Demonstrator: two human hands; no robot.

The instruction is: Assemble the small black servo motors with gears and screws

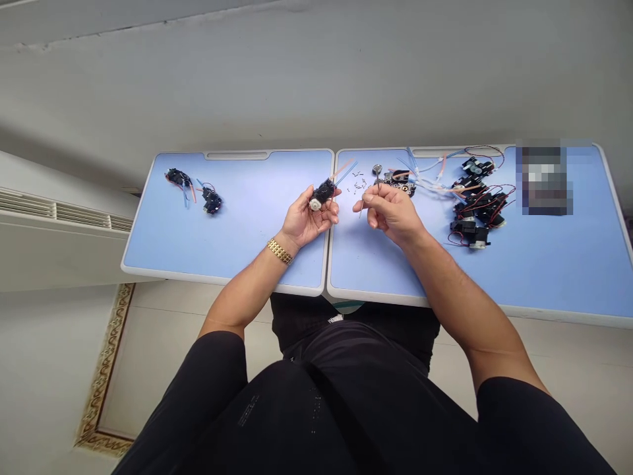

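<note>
Unit in left hand, thin tool in right, hands apart either side of the seam.
Left hand (307, 221): thumb and fingers closed round a black unit (324, 191), white end toward the body, just left of the seam (327, 264) between two blue tables; its orange and blue tubes (346, 169) reach across to the right. Right hand (393, 210): thumb and forefinger pinch the tool (377, 169), round dark top up, tilted, right of the seam; other fingers loosely curled. Between hands, just right of the seam: small dark bits (363, 185), too small to identify. Behind the right hand: dark parts (401, 177), partly hidden. Farther right of the seam: pale tubes (429, 183), a cluster of black units (479, 210), a pixelated object (542, 188). Well left of the seam: two more units (212, 199).
</note>
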